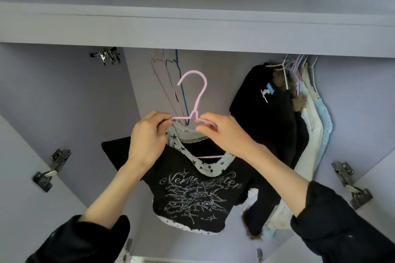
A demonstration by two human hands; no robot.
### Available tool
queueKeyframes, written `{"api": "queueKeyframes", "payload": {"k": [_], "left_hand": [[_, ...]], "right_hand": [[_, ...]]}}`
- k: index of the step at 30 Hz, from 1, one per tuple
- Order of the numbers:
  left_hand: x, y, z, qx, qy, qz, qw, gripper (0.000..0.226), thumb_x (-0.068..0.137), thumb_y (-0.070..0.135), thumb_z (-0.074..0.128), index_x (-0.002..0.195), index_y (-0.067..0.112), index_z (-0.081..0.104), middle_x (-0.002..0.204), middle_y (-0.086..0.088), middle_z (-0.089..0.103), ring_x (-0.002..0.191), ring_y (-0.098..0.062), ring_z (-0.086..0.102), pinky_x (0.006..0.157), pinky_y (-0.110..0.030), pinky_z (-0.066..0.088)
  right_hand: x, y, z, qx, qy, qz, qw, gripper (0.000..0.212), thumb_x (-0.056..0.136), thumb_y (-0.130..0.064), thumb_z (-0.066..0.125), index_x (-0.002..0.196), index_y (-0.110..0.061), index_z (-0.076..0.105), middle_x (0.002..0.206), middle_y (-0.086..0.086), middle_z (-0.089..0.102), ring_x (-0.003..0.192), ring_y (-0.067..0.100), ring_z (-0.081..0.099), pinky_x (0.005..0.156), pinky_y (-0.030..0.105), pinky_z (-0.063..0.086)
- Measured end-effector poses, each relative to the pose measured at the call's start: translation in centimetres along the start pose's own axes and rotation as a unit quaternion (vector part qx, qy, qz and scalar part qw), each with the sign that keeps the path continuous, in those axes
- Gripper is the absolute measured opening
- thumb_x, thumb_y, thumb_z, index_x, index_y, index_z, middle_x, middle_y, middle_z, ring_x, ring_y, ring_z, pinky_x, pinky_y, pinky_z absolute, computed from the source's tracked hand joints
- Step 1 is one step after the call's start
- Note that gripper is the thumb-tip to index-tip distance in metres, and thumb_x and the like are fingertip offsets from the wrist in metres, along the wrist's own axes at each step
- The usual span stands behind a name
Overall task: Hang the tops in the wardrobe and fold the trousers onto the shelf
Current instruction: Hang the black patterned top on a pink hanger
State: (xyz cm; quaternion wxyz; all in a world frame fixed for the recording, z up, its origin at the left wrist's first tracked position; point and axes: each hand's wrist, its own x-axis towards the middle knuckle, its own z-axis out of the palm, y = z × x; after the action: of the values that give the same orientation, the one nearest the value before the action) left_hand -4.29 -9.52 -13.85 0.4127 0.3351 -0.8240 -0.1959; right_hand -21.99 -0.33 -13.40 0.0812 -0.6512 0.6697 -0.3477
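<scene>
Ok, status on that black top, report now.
Left hand and right hand both pinching the pink wire hanger. Black printed top with star-trimmed collar on it, hook not yet hung. Empty wire hangers directly behind.

Pink hanger point(197, 100), pinched between both hands: thin wire with a smooth, slightly shiny coating.
Black top point(192, 196), hanging below the hands: soft matt cloth, cracked silvery print, grey star-patterned trim.
Wardrobe panels point(64, 96), around the hands: smooth matt lilac board.
Hinges point(51, 170), left and right of the forearms: bare dull metal.
Hung garments point(277, 117), right of the hands: matt dark cloth, fuzzy brown fur trim, pale lacy knit.
Sleeves point(342, 230): dark matt cloth.
</scene>
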Motion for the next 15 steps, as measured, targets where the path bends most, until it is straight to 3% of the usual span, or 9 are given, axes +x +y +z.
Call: {"api": "queueKeyframes", "payload": {"k": [3,7,11,15], "left_hand": [[-0.1,-0.3,-0.2,-0.016,-0.014,0.001,1.0,0.016,0.091,0.006,0.058,0.097,0.007,0.073,0.082,0.006,0.06,0.07,-0.006,0.054,0.067,-0.004,0.037],[-0.3,-2.3,-1.3,0.022,0.003,-0.044,0.999,0.018,0.092,0.007,0.055,0.095,0.007,0.073,0.095,-0.001,0.068,0.084,-0.012,0.058,0.075,0.002,0.033],[0.2,-2.9,-1.5,0.091,0.016,-0.05,0.994,0.021,0.094,0.011,0.052,0.094,0.014,0.073,0.095,0.002,0.067,0.093,-0.02,0.059,0.076,-0.026,0.039],[-0.2,-2.8,-1.0,0.125,-0.01,-0.01,0.992,0.022,0.096,0.013,0.05,0.101,0.015,0.072,0.097,-0.001,0.068,0.098,-0.026,0.057,0.08,-0.038,0.042]], "right_hand": [[0.4,-0.6,0.5,0.066,0.007,0.021,0.998,0.013,0.096,-0.026,0.051,0.096,-0.026,0.063,0.052,-0.008,0.04,0.044,0.007,0.031,0.046,0.016,0.028],[-0.1,1.1,-1.4,0.059,0.005,0.064,0.996,0.016,0.096,-0.024,0.051,0.085,-0.032,0.06,0.055,-0.008,0.041,0.047,0.006,0.03,0.049,0.021,0.026],[-0.8,1.9,-2.8,0.042,0.008,0.071,0.997,0.026,0.095,-0.024,0.052,0.072,-0.035,0.057,0.058,-0.005,0.043,0.05,0.006,0.031,0.051,0.02,0.026],[-1.3,1.7,-3.3,0.053,0.022,0.073,0.996,0.026,0.095,-0.024,0.051,0.073,-0.037,0.055,0.06,-0.005,0.044,0.052,0.006,0.032,0.051,0.019,0.028]]}}
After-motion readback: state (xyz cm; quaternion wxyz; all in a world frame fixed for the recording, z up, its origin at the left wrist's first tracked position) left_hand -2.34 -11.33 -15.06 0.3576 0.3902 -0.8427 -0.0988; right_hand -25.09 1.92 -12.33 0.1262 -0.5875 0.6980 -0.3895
